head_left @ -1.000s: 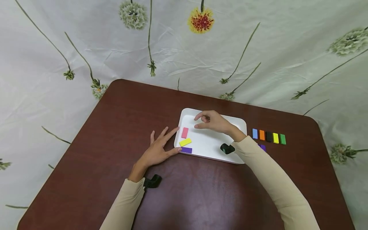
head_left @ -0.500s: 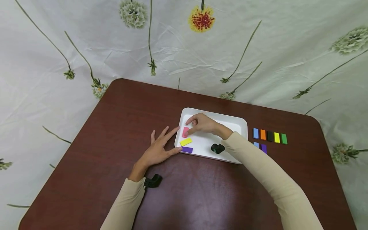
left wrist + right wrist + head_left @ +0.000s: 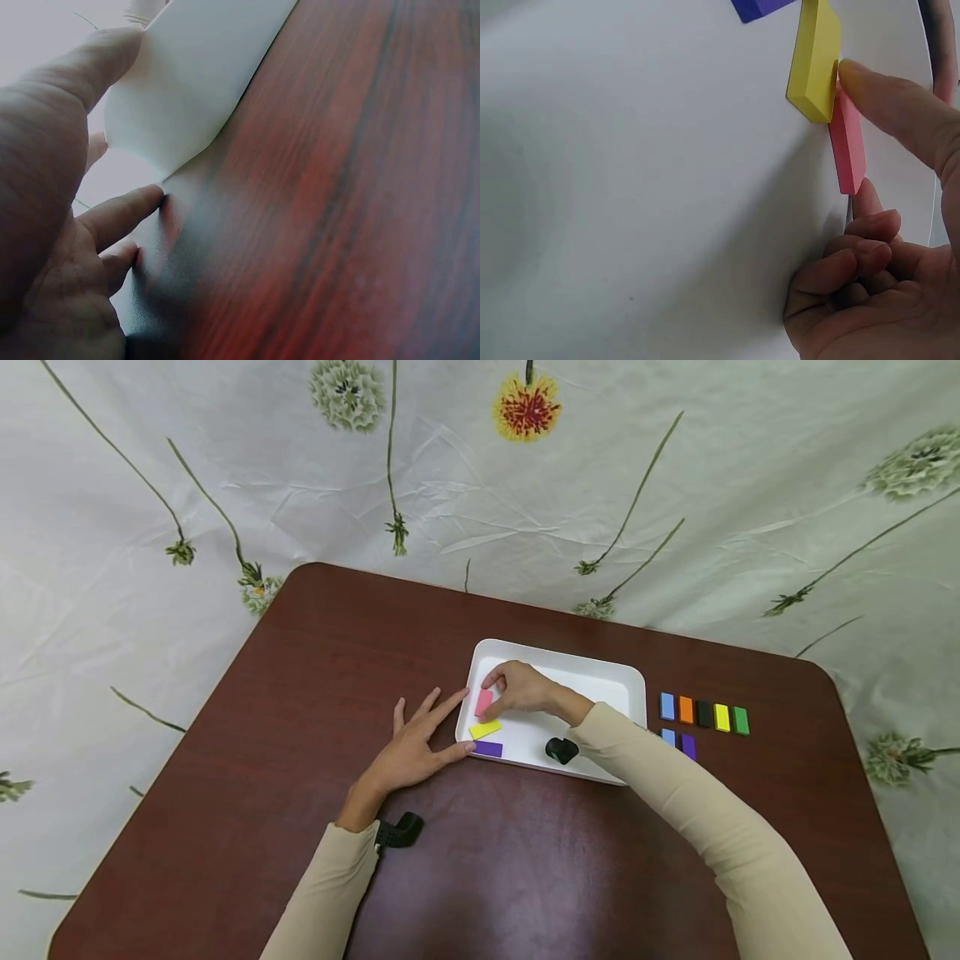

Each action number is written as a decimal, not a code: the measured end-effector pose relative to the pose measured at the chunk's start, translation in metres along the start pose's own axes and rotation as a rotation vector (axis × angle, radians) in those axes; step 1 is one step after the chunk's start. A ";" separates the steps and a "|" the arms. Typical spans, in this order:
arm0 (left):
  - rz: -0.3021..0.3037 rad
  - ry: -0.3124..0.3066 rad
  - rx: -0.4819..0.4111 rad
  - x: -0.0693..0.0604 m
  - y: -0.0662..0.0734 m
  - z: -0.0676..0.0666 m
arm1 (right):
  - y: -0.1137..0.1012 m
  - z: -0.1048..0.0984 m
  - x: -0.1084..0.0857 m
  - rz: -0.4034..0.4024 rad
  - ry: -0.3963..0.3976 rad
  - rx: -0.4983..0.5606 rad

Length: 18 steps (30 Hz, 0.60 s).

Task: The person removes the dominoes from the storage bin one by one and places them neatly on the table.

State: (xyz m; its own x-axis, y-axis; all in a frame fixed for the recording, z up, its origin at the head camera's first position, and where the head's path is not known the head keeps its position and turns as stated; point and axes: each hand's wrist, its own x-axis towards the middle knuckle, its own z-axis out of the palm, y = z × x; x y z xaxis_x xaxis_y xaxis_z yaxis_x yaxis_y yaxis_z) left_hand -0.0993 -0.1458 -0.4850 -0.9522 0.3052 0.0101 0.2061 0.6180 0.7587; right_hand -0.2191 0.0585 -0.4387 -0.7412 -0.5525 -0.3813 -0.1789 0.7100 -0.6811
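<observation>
A white tray (image 3: 592, 672) lies on the table with a pink block (image 3: 483, 702), a yellow block (image 3: 484, 730) and a purple block (image 3: 489, 749) near its left end. My right hand (image 3: 525, 687) reaches into the tray and pinches the pink block by its two ends, thumb at the yellow block's side and index finger at the far end. In the right wrist view the pink block (image 3: 847, 142) almost meets the yellow block (image 3: 814, 64). My left hand (image 3: 408, 753) is spread, its thumb and index finger touching the tray's left corner and side.
To the tray's right stands a row of blocks: light blue (image 3: 667, 706), orange (image 3: 686, 710), black (image 3: 703, 713), yellow (image 3: 722, 717) and green (image 3: 740, 721). In front of it sit another light blue block (image 3: 667, 737) and a purple one (image 3: 688, 747). A flowered cloth (image 3: 450, 468) hangs behind the table.
My right hand has moved left and down from above the tray's middle to the pink block and taken it between thumb and index finger. My left hand stays in place.
</observation>
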 end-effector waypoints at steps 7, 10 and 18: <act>-0.005 0.000 0.004 0.000 0.000 -0.001 | 0.000 0.000 0.003 -0.003 0.010 -0.048; -0.007 0.000 0.005 0.001 0.000 -0.001 | -0.001 0.000 0.004 -0.001 0.010 -0.058; -0.011 -0.004 0.006 0.000 0.000 -0.001 | -0.004 0.000 0.003 -0.009 0.008 -0.099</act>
State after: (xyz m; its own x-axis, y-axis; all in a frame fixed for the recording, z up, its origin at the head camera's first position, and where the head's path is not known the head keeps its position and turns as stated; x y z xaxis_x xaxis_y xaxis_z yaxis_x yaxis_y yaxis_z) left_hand -0.0994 -0.1464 -0.4845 -0.9537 0.3008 -0.0006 0.1968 0.6257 0.7548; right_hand -0.2203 0.0542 -0.4376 -0.7440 -0.5563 -0.3701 -0.2486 0.7446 -0.6194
